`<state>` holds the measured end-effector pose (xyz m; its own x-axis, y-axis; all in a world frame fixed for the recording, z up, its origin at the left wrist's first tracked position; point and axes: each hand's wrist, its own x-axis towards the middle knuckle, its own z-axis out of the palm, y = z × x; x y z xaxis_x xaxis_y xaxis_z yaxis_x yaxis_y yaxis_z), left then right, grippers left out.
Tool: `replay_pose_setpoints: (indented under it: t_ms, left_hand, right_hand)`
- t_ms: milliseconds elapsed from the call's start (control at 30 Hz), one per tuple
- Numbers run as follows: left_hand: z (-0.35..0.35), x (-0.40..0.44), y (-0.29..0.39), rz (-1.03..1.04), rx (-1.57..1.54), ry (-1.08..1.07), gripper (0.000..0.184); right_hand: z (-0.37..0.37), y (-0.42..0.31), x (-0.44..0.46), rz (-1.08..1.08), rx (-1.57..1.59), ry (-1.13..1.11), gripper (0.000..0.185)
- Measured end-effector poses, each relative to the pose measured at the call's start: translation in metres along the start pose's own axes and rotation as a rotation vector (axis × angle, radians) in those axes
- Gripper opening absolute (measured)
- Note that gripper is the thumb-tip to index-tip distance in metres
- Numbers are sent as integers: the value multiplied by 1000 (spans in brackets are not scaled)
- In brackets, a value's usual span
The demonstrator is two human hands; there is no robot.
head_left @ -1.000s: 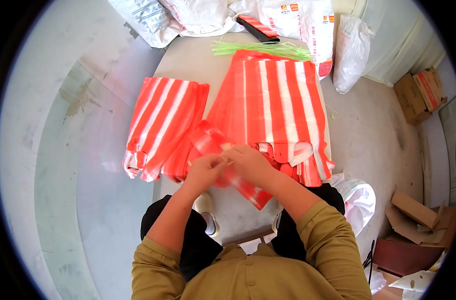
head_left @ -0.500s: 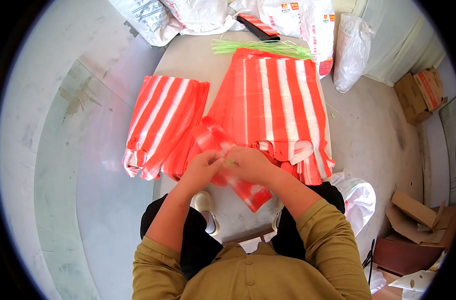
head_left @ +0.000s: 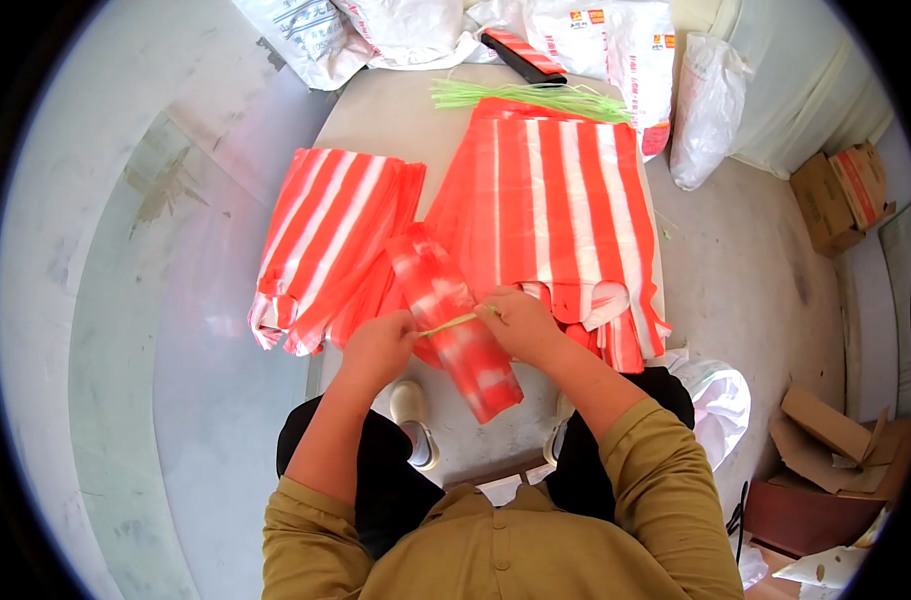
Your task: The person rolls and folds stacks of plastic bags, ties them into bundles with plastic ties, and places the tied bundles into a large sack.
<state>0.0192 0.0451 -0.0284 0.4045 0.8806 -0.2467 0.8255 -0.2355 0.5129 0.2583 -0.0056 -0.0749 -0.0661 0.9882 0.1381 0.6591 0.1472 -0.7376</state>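
Between my hands is a rolled bundle of red-and-white striped plastic bags (head_left: 472, 362), slanting from upper left to lower right. A thin pale-green tie strip (head_left: 449, 325) runs across its middle. My left hand (head_left: 379, 350) is closed on the strip's left end, beside the bundle. On the other side my right hand (head_left: 515, 322) pinches the strip's right end. Just beyond my hands lie a smaller stack of striped bags (head_left: 320, 235) on the left and a larger stack of striped bags (head_left: 560, 205) on the right.
More green strips (head_left: 525, 97) lie behind the larger stack on the table (head_left: 375, 115). A black-and-red striped item (head_left: 523, 56) and stuffed white sacks (head_left: 400, 25) sit at the back. Cardboard boxes (head_left: 840, 195) stand on the floor at right.
My hands have moved apart, drawing the green strip out straight across the bundle. The bundle has turned slightly and its surface shows more plainly.
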Motion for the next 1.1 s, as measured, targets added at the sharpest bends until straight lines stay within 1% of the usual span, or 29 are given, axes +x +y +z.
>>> replay_pose_setpoints:
  t_ms: [100,200,300,367,467,500,567,667,700,800,867,967,1000,1100]
  left_hand:
    - [2,-2,1,25,2,5,16]
    - [5,1,-2,41,-13,-3,16]
    - [8,3,-1,63,27,15,16]
    - [11,5,-2,81,50,30,17]
    - [-1,7,-3,5,-103,-88,22]
    - [-5,6,-1,-6,-270,-148,22]
    - [-15,1,3,-33,-603,-266,24]
    - [-9,-3,11,173,-812,-367,22]
    - [-8,-4,15,160,-847,-354,20]
    - [-4,0,23,106,-978,-285,15]
    - [8,9,17,54,-1094,-195,13]
    - [16,9,16,129,-663,-3,15]
    - [21,11,14,131,-652,-19,15]
    - [28,13,5,116,-588,-34,14]
  right_hand:
    - [-3,1,6,140,48,-52,29]
    - [-1,-11,10,87,492,4,34]
    - [-5,-24,15,354,733,-250,35]
    - [4,-22,16,261,593,-253,34]
    - [13,-17,19,93,364,-254,30]
    - [13,-18,19,34,285,-252,29]
    - [12,-24,13,-11,205,-223,25]
    - [16,-33,9,-40,8,-195,21]
    - [18,-35,9,-42,-70,-188,20]
    - [25,-32,6,-100,-28,-105,20]
    - [30,-27,9,6,14,-143,23]
    - [27,-26,10,127,160,-138,27]
    - [25,-25,10,162,223,-129,28]
    - [22,-21,14,245,251,-242,26]
